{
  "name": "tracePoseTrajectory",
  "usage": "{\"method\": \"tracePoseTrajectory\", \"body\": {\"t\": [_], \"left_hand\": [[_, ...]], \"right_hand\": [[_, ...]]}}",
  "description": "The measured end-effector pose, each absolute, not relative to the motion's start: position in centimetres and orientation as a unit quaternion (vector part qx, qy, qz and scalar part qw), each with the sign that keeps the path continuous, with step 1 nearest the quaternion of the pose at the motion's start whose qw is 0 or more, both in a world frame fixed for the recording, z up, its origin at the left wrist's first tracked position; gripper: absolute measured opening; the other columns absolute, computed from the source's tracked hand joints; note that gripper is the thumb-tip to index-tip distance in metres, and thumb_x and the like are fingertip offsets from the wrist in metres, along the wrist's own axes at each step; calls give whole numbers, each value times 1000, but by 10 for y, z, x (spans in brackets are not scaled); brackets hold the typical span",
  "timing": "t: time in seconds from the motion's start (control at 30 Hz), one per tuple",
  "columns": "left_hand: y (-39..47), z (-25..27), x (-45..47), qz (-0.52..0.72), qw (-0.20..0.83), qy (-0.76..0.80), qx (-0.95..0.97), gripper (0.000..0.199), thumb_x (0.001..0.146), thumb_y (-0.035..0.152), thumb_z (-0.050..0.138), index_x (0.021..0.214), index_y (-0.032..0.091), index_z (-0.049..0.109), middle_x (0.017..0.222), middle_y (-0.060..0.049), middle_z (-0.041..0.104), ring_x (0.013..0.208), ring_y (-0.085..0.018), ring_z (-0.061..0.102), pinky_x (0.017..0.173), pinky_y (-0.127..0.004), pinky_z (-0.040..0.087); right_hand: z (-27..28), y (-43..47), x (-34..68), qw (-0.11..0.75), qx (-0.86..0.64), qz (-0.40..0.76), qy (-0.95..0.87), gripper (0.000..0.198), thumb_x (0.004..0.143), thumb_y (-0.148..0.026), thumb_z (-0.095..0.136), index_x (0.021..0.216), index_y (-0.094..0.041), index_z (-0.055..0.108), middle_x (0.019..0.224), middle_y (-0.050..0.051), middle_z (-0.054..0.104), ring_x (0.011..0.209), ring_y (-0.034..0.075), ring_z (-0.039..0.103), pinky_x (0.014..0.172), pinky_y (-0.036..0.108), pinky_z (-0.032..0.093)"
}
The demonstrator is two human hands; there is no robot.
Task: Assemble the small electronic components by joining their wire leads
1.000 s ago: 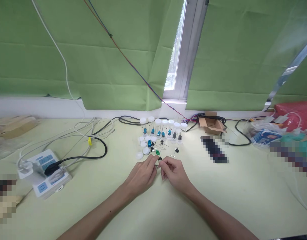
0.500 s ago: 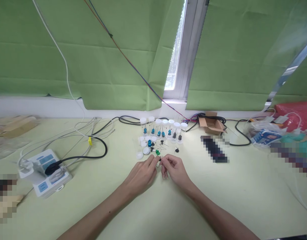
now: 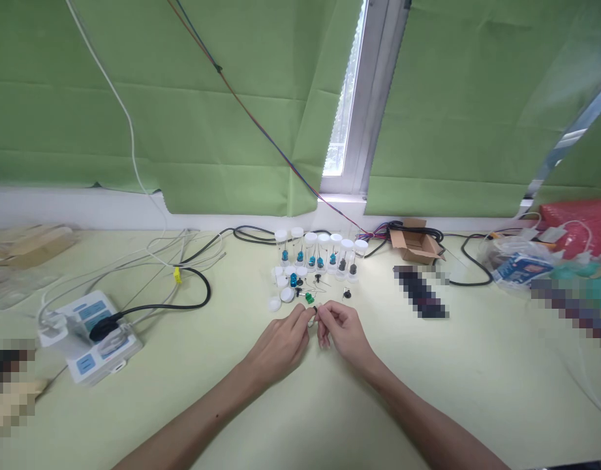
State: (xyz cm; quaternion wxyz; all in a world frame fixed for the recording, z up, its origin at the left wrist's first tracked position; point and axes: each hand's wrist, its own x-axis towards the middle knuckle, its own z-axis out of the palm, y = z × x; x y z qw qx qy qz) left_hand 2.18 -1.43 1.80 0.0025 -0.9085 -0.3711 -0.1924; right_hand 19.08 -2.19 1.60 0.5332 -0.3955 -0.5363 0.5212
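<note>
My left hand [image 3: 283,341] and my right hand [image 3: 346,331] meet at the fingertips over the table. Pinched between them is a small black part [image 3: 315,310]; fingers cover most of it, and something pale shows just below. A green piece [image 3: 309,297] lies just beyond the fingertips. Past it are blue pieces [image 3: 293,280] and black pieces with thin metal leads [image 3: 318,278]. Another black piece [image 3: 347,294] lies apart on the right. Loose white caps [image 3: 287,295] rest to the left. Several clear vials with white caps [image 3: 310,251] stand behind, holding blue or dark pieces.
A white power strip [image 3: 102,346] with plugs and cables sits at left. Black cable [image 3: 207,287] loops across the table. An open cardboard box [image 3: 416,249] stands at the back right, near a pixelated dark object [image 3: 420,292]. Plastic bags [image 3: 518,261] lie far right.
The hands stay together at nearly the same spot, with only slight finger movement around the black part. The whole view has shifted very slightly.
</note>
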Motion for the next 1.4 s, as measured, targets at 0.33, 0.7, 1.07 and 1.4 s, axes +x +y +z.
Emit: {"method": "tracePoseTrajectory", "body": {"t": [0.33, 0.7, 1.07, 1.4], "left_hand": [[-15, 19, 22, -238, -86, -386, -887, 19, 95, 16, 32, 111, 23, 41, 98, -5, 56, 65, -15, 55, 55, -27, 37], [-12, 14, 21, -285, -152, -378, -867, 19, 92, 15, 37, 108, 22, 42, 92, -3, 57, 62, -13, 51, 56, -25, 39], [-12, 10, 20, -293, -181, -394, -852, 27, 95, 23, 40, 121, 19, 43, 79, 1, 58, 56, -13, 53, 55, -25, 41], [-9, 1, 16, -298, -154, -380, -862, 33, 97, 21, 39, 130, 19, 45, 94, -6, 68, 75, -16, 66, 69, -27, 51]], "right_hand": [[14, -22, 191, 533, -392, 518, -542, 39, 89, -52, 57, 71, -17, 59, 50, -5, 51, 41, 10, 50, 42, 21, 40], [14, -22, 190, 533, -396, 520, -537, 39, 89, -50, 58, 70, -17, 59, 51, -4, 52, 41, 10, 51, 42, 21, 40], [10, -18, 191, 551, -405, 512, -520, 38, 90, -49, 57, 71, -16, 60, 52, -3, 54, 41, 10, 52, 42, 21, 40], [8, -16, 192, 557, -416, 512, -504, 40, 88, -52, 59, 70, -16, 60, 50, -3, 54, 40, 10, 51, 41, 21, 40]]}}
